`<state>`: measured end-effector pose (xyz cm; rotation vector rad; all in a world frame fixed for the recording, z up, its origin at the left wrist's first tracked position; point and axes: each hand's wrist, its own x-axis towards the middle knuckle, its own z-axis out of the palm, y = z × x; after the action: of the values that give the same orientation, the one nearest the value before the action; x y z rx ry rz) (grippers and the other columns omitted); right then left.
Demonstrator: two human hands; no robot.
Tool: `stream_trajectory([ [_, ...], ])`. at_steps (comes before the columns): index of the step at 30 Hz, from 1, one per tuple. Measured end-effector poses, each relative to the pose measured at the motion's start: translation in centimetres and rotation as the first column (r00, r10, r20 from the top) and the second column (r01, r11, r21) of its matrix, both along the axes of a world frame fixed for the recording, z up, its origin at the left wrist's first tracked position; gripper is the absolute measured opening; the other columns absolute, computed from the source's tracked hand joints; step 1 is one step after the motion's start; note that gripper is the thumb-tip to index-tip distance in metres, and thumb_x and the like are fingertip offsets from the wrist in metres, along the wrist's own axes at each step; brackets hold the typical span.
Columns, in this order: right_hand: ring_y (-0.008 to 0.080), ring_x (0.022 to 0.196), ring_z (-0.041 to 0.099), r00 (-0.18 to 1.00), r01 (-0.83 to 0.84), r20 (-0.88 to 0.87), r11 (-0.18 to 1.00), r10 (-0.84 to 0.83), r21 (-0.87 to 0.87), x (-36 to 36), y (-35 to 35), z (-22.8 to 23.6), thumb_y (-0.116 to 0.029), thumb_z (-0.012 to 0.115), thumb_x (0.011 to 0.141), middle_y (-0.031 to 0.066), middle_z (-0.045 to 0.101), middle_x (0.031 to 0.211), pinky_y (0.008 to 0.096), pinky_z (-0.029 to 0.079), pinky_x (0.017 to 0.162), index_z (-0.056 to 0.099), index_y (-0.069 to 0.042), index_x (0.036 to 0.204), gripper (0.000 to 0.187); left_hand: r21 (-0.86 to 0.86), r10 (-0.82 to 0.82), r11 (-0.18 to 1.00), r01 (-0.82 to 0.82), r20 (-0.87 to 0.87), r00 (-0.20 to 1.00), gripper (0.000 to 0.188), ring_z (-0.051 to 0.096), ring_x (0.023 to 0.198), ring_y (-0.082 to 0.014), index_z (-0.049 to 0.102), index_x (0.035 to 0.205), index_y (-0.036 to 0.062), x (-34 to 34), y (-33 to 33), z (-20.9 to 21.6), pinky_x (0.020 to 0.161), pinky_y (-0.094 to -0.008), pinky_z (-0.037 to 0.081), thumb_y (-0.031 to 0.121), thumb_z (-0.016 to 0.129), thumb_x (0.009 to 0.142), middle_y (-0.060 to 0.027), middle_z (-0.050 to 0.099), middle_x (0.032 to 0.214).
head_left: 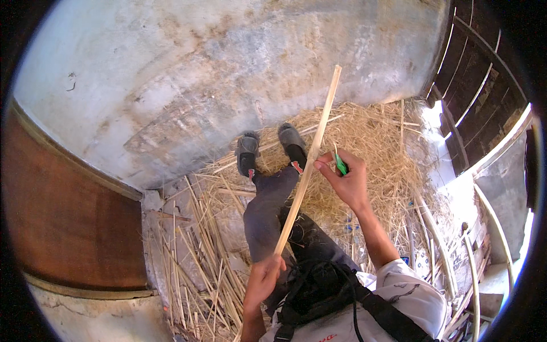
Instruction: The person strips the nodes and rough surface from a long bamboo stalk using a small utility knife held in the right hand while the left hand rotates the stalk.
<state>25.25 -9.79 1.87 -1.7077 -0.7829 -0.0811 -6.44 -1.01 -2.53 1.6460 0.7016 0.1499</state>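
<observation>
A long, pale bamboo strip (307,166) slants up and away from me across my legs. Its near end is in my left hand (264,280), fingers closed round it. Higher up, my right hand (348,178) has thumb and fingertips against the strip's right edge. A small green-handled knife (341,164) is tucked in that same hand, its thin pale tip pointing away from me. Most of the handle is hidden by the fingers.
Straw-like shavings (376,134) cover the floor around my dark shoes (292,138). Many loose strips (205,259) lie to my left. A stained wall (228,74) rises ahead, a brown panel (74,211) stands left, and poles (436,239) lie at right.
</observation>
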Motion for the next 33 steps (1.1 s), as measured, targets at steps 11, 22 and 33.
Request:
stream_trajectory([
  [11,0.0112,0.083,0.067,0.886,-0.170,-0.321,0.877,0.336,0.450,0.9,-1.5,-0.4,0.004,0.077,0.091,0.0030,0.072,0.090,0.0286,0.052,0.074,0.065,-0.005,0.089,0.015,-0.374,-0.058,0.926,0.059,0.014,0.998,0.044,0.036,0.054,-0.0050,0.059,0.084,0.0086,0.8,0.3,0.6,0.049,-0.0242,0.027,0.039,0.050,0.114,0.0059,0.041,0.066],
  [22,0.0174,0.093,0.070,0.901,-0.196,-0.364,0.970,0.237,0.146,2.2,-3.6,-0.7,-0.008,0.084,0.090,0.0073,0.072,0.101,0.0336,0.054,0.086,0.070,-0.008,0.104,0.020,-0.542,-0.021,0.839,0.052,0.063,0.998,0.051,0.029,0.050,-0.0045,0.058,0.090,0.0079,1.7,0.3,0.5,0.045,-0.0242,0.023,0.049,0.043,0.115,0.0064,0.035,0.064],
  [33,0.0358,0.098,0.071,0.921,-0.388,-0.053,0.920,0.385,-0.060,-2.5,-4.7,-0.4,-0.025,0.077,0.096,0.0176,0.071,0.111,0.0429,0.055,0.086,0.072,-0.006,0.120,0.031,-0.389,-0.002,0.919,0.065,0.160,0.987,0.036,0.033,0.048,-0.0055,0.054,0.106,0.0095,6.4,0.2,4.4,0.045,-0.0249,0.028,0.041,0.040,0.117,0.0045,0.040,0.062],
])
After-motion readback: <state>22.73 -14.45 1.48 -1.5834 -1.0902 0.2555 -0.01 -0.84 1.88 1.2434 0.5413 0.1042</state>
